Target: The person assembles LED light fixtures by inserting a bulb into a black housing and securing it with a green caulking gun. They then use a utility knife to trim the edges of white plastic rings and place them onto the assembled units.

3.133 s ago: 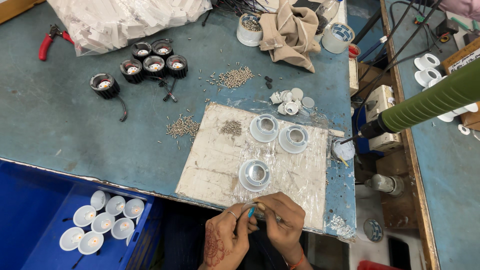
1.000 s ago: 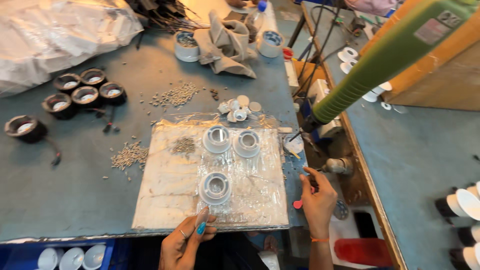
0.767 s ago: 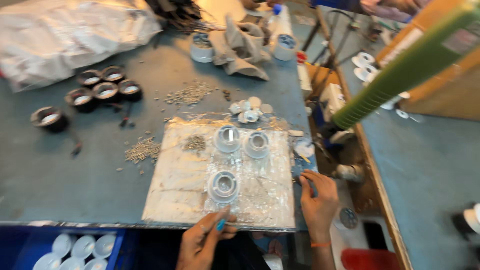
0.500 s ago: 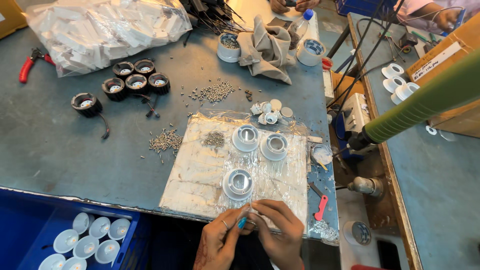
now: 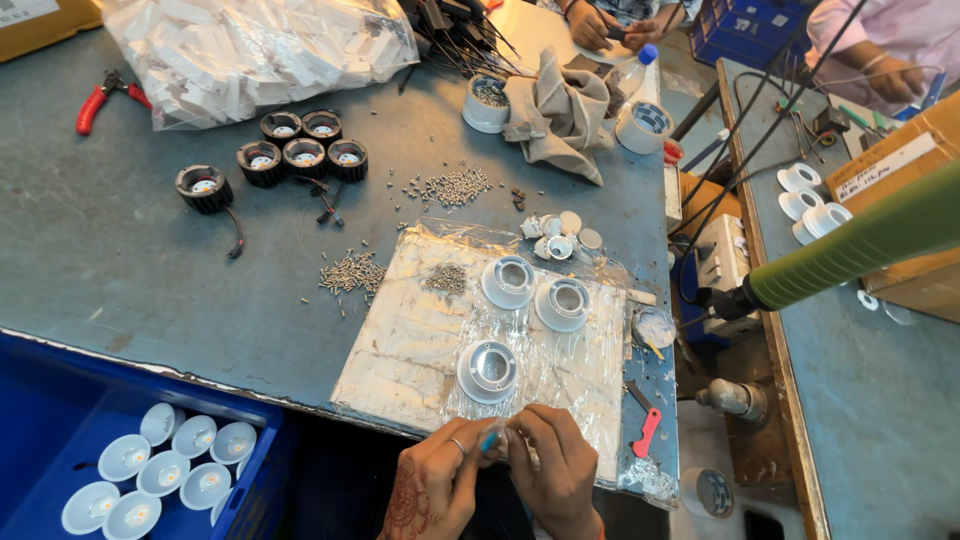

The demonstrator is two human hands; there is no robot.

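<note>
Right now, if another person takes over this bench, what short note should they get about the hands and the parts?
Left hand and right hand meet at the bench's near edge, pinching one small blue-tipped piece; what it is cannot be told.
Three white round plastic housings stand untouched on the plastic-wrapped board, one just beyond the fingers.
Small grey screws lie in loose piles.
White cone-shaped reflectors sit in the blue crate.

small clear part with blue tip (image 5: 490, 440) | pinched between both hands | at table's near edge
</note>
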